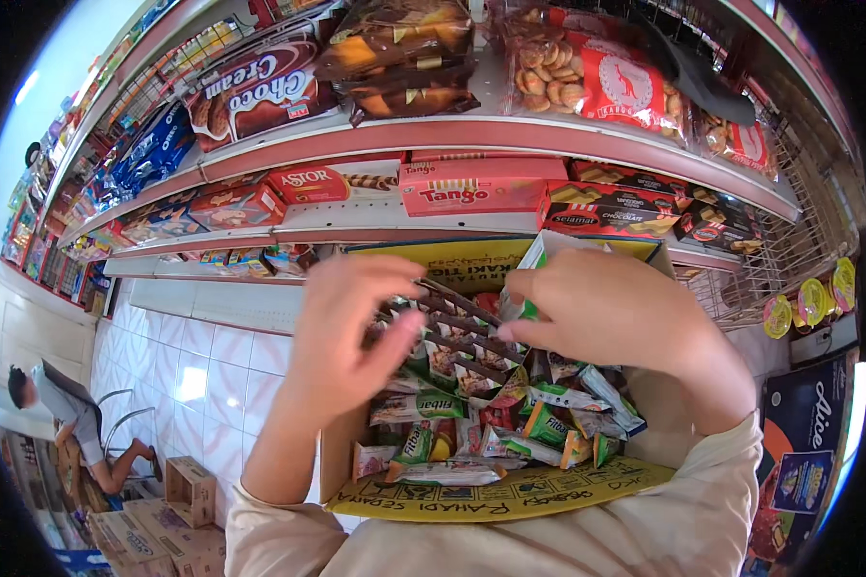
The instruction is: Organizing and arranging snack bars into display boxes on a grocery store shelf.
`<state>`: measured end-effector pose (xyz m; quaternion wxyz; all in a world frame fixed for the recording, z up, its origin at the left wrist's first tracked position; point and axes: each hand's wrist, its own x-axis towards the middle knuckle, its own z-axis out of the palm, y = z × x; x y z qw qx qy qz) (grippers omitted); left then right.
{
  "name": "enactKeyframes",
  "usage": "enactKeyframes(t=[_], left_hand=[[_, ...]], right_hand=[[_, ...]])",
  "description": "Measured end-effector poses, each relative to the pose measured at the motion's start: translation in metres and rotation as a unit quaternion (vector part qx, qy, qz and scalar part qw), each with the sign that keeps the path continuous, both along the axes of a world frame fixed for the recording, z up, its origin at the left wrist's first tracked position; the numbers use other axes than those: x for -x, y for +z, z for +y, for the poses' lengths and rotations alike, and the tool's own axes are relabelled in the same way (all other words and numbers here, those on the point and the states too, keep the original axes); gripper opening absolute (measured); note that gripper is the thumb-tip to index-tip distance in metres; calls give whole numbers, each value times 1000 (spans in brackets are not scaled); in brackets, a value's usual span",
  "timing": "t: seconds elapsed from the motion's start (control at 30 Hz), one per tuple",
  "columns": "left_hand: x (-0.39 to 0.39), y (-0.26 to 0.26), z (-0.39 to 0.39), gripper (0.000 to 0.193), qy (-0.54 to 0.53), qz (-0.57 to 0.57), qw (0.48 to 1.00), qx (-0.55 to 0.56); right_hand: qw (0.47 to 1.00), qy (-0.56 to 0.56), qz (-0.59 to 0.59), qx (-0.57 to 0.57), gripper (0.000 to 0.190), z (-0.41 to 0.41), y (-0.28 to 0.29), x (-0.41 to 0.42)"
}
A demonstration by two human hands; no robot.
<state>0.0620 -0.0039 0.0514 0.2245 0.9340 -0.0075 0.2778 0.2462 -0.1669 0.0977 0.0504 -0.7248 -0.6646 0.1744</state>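
A large cardboard carton [664,411] stands against my body, its yellow flap [505,498] folded toward me and bearing handwriting. Inside lie many loose Fitbar snack bars [426,407] in green, white and orange wrappers. Over them sits a row of dark-edged snack packs [473,339]. My left hand [353,339], blurred, hovers at their left side with thumb and fingers apart, nothing visible in its grasp. My right hand [599,310] pinches a white and green small carton [548,249] at the back right; its lower part is hidden by that hand.
Ahead, shelves [440,137] hold Choco Cream packs [260,90], biscuit bags [599,83], Tango boxes [480,187] and Selamat boxes [610,209]. A wire rack [786,223] stands at right. To the left, a person [79,418] is near stacked cartons [148,537] on the tiled floor [209,360].
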Motion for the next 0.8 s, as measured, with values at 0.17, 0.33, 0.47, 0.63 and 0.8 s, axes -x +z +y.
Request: enactKeyframes(t=[0.17, 0.33, 0.47, 0.63, 0.8], left_hand=[[26, 18, 31, 23, 71, 39, 996, -31], [48, 9, 53, 28, 99, 43, 993, 38], [52, 4, 51, 29, 95, 31, 994, 34], [52, 4, 44, 33, 74, 87, 993, 2], [42, 6, 41, 44, 56, 123, 990, -31]], right_hand=[[993, -110, -20, 25, 54, -31, -16, 36], [993, 38, -105, -38, 34, -54, -54, 64], [993, 50, -100, -47, 33, -54, -79, 68], [995, 69, -63, -42, 25, -47, -93, 65], [998, 56, 19, -24, 29, -53, -105, 62]])
